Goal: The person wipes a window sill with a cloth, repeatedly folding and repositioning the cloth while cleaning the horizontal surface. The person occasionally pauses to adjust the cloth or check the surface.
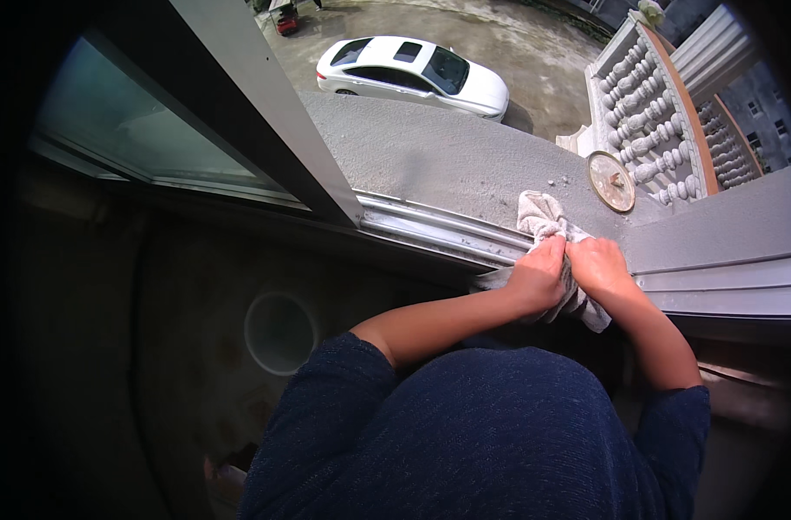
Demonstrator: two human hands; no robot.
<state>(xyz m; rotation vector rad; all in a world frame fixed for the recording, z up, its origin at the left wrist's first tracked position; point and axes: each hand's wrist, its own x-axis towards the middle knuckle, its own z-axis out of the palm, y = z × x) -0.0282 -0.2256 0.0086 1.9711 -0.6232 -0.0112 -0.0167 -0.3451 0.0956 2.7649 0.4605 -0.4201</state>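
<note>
A light, damp-looking cloth (540, 211) is bunched over the window track (434, 227) near its right end. My left hand (540, 276) grips the cloth from the left, its fingers pointing towards the outer ledge. Close against it, my right hand (595, 265) grips the same cloth from the right. One end of the cloth lies on the rough outer ledge (395, 143); other folds hang below my hands on the inner side. My palms and part of the cloth between them are hidden.
A framed window sash (265, 110) stands on the left. A round dish (611, 182) leans near the white balustrade (649, 117) at the right. Small crumbs of debris lie on the ledge. Below outside is a white car (412, 71). A bucket (280, 333) stands on the dark floor inside.
</note>
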